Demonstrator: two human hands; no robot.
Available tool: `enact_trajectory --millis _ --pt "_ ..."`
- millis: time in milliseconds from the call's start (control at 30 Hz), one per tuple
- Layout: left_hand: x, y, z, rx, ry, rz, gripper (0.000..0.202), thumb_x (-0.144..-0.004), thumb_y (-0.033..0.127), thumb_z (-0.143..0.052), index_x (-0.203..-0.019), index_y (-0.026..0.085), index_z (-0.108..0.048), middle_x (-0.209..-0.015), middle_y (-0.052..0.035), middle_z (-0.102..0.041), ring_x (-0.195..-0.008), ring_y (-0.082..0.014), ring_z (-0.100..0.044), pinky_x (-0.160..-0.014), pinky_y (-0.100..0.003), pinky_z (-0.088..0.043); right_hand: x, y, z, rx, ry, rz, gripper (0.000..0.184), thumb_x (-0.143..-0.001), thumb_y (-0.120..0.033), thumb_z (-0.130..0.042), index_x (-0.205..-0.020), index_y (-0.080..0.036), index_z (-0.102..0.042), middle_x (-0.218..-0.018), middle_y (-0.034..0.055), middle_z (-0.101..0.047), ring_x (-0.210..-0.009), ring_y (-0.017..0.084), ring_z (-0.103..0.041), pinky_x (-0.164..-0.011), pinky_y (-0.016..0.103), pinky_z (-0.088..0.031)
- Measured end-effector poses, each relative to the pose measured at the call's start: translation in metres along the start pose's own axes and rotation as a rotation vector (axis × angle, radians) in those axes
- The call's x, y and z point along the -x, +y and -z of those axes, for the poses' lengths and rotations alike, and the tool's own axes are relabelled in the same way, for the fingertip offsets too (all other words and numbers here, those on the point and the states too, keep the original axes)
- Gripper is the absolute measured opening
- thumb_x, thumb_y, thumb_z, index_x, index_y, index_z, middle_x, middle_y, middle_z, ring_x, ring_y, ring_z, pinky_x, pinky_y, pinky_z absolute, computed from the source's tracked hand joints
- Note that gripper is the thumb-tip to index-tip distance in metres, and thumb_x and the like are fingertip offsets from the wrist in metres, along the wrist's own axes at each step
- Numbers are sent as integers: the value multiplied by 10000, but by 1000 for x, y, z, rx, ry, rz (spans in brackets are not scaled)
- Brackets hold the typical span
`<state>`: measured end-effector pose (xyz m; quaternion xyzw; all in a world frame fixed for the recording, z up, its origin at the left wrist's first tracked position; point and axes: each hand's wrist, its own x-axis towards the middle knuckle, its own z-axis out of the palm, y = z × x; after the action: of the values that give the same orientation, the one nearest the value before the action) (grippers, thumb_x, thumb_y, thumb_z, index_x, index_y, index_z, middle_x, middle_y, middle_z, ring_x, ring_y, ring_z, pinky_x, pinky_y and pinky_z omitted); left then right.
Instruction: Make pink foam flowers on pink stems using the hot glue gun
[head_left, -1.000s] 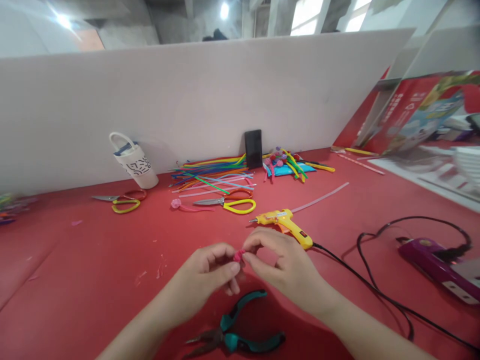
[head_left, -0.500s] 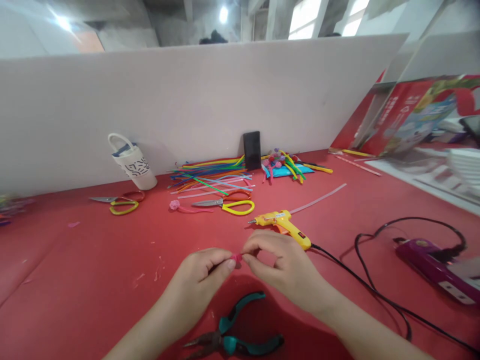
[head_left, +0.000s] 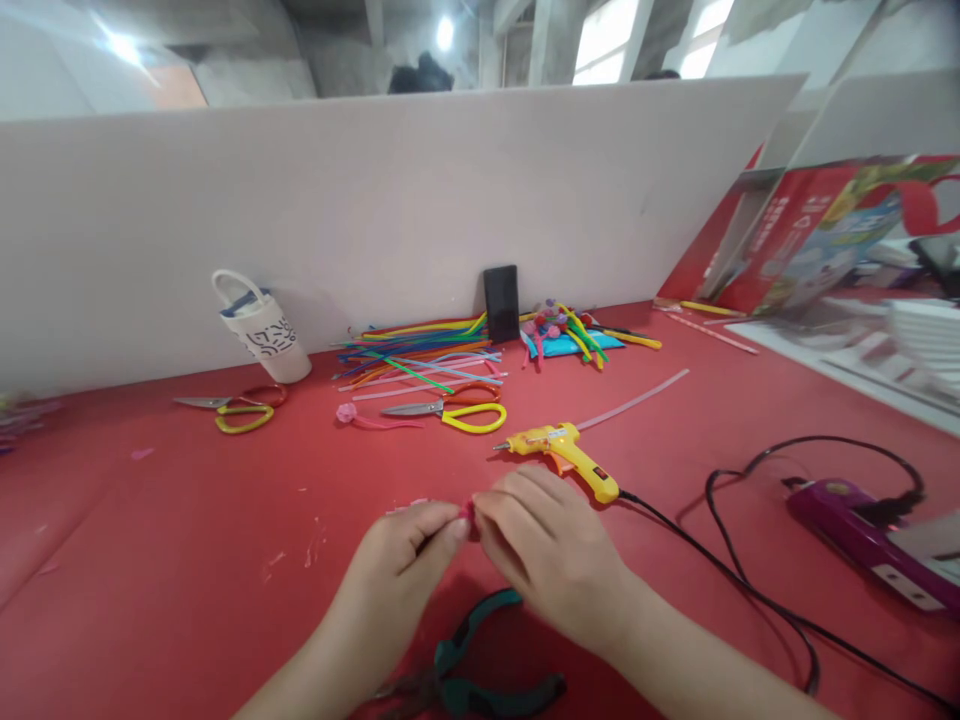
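My left hand and my right hand meet fingertip to fingertip low in the middle of the red table. Both pinch a small pink rolled piece, of which only a sliver shows between the fingers. Teal-handled pliers lie on the table just under my wrists, partly covered by them. A yellow glue gun lies right behind my right hand, its black cord running off to the right.
Yellow-handled scissors, a pink flower piece and a pile of coloured strips lie further back. A second pair of scissors and a white cup bag are at left. A purple power strip sits right. A white partition closes the back.
My right hand has turned over and closed down onto the pink piece, hiding most of it. Both hands have shifted slightly away from me. The camera has dipped a little.
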<state>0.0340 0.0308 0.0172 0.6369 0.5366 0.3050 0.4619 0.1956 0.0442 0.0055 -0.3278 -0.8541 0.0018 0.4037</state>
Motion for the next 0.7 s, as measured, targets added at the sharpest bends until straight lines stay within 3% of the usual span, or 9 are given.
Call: enact_trajectory --millis 67,167,233,300,700 --pt "-1 3 4 -34 10 -61 225 -841 293 -476 -756 186 -655 -749 -9 -643 -726 -174 -555 -674 -228 -403 -3 2 5 -344 -36 -269 161 -845 -133 -475 -747 -184 -592 -702 29 -623 -674 152 -546 -628 280 -427" --pt "-1 5 11 -94 -66 -157 242 -863 292 -465 -820 199 -684 -766 -13 -660 -727 -164 -568 -679 -217 -407 -6 10 8 -979 -155 -702 105 -801 -215 -566 -723 -177 -624 -664 -3 -642 -640 121 -587 -619 247 -466" --pt "-1 5 14 -112 -124 -199 256 -878 292 -450 -843 204 -688 -794 -16 -671 -749 -161 -580 -697 -212 -409 -6 15 6 -1282 -219 -863 102 -749 -253 -644 -728 -153 -645 -644 -3 -659 -622 116 -612 -635 251 -487" --pt "-1 3 15 -132 -156 -213 264 -888 288 -437 -842 199 -681 -816 -17 -676 -768 -156 -589 -709 -206 -409 -4 19 3 -1396 -262 -918 131 -703 -264 -695 -721 -140 -657 -633 4 -675 -601 118 -629 -630 256 -500" --pt "0 7 18 -174 -202 -220 291 -892 307 -433 -804 186 -682 -827 -32 -696 -770 -167 -611 -709 -225 -421 -2 17 4 -1559 -312 -1036 137 -651 -236 -755 -691 -128 -682 -646 33 -712 -550 119 -655 -598 252 -522"
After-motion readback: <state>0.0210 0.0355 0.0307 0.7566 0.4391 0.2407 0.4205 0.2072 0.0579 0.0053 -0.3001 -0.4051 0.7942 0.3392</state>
